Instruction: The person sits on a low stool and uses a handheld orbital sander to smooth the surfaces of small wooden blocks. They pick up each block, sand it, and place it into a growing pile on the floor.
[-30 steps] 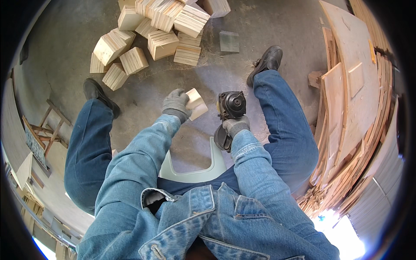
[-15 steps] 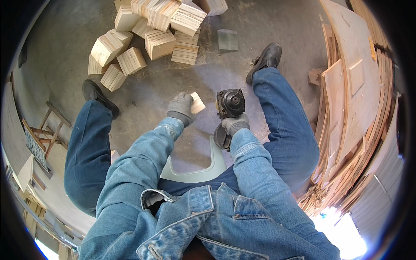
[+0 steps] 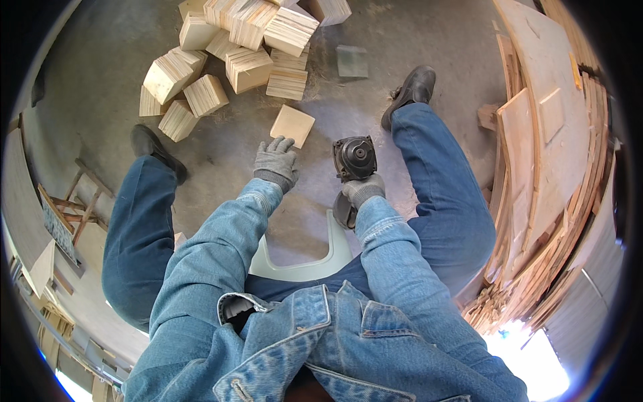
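The left hand [image 3: 276, 164], grip slack, slightly overlaps a squarish wooden plate [image 3: 293, 125], cornerwise, well in from the right edge of the floor [image 3: 455, 50], itself masked by stacked boards [image 3: 559, 127]; the right hand [image 3: 365, 190] grips a power tool [image 3: 354, 158], handle hidden, long axis fore-and-aft.

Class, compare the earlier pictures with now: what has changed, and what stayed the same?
The left hand has let go of the pale wooden piece, its fingers now opened out. The piece has moved forward toward the wooden blocks; whether it has landed is unclear. The right hand still holds the black power tool, and the blocks lie as before.
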`<state>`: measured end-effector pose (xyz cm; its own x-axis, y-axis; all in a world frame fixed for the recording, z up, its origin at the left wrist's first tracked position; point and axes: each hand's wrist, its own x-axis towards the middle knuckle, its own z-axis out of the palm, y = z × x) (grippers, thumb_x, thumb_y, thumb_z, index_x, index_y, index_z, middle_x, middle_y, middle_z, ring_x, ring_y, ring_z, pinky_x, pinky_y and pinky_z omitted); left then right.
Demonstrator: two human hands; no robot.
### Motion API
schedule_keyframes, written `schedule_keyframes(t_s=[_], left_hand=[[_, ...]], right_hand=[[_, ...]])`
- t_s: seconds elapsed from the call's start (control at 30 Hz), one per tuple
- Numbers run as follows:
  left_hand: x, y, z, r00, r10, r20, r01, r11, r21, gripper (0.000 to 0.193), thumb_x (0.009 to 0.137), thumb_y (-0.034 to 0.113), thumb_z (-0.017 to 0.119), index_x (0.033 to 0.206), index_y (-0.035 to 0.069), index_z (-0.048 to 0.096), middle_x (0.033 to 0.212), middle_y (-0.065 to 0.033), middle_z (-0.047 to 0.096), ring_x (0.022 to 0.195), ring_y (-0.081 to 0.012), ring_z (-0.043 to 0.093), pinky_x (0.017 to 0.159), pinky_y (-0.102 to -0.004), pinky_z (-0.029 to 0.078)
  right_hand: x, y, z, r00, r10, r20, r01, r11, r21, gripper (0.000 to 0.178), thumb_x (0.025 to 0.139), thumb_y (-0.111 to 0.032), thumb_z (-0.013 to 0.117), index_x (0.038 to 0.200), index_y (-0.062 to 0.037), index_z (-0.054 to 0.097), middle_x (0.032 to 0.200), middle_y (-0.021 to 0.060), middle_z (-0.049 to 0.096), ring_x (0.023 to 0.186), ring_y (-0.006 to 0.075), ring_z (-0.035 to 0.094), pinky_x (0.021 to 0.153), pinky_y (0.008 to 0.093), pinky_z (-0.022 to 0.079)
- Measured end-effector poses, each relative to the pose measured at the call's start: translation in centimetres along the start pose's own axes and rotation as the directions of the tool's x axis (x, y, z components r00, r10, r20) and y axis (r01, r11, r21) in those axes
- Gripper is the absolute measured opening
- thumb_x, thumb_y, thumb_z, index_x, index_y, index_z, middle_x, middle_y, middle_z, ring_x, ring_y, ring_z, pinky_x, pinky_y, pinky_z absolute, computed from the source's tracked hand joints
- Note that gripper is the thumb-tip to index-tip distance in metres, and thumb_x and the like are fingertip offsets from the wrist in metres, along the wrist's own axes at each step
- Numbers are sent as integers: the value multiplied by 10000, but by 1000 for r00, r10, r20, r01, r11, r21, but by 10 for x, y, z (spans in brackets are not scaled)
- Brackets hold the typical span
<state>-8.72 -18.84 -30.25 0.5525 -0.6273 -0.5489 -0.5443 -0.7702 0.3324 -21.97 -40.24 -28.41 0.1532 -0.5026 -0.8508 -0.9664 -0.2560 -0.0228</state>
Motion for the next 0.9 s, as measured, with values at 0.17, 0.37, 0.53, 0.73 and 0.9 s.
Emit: schedule_keyframes(t_s=[0.17,0.37,0.53,0.73,0.9], left_hand=[[5,-1,5,1000,-3,5,3,999,-33,411,784,389,739,1151,204,715,1529,-16,469,1484,-242,346,1200,-586,265],[-4,-8,-10,1000,-3,0,3,992,-127,427,800,348,748,1194,185,710,1499,-57,510,1437,-282,420,1182,-465,355],[-21,-28,-50,976,-214,-38,192,931,-309,470,808,330,793,1227,147,687,1373,-111,602,1267,-331,576,1087,-401,470],[-53,-61,-163,915,-265,-305,26,792,-610,463,827,259,827,1222,60,690,1182,-137,725,1127,-260,678,1003,-364,528],[-158,-70,-268,759,-230,-609,-153,846,-511,455,851,181,835,1257,42,682,1175,-74,729,1102,-184,666,1002,-331,514]], right_hand=[[31,27,12,995,48,85,-59,989,135,355,776,-75,718,1130,-57,705,919,118,747,734,217,719,687,348,571],[8,4,7,1000,0,7,0,1000,-30,380,764,-75,732,1141,-55,699,923,134,747,717,227,716,676,357,568],[0,1,3,997,-74,-38,69,992,-109,366,765,-85,735,1129,-54,703,869,121,743,685,230,710,650,356,562],[16,12,11,988,-117,-104,119,993,12,213,737,-94,738,943,-39,736,750,118,717,605,244,685,586,361,545],[-31,-7,-9,961,-268,-61,275,951,145,146,694,-67,738,830,-13,728,665,119,687,544,245,663,521,370,523]])
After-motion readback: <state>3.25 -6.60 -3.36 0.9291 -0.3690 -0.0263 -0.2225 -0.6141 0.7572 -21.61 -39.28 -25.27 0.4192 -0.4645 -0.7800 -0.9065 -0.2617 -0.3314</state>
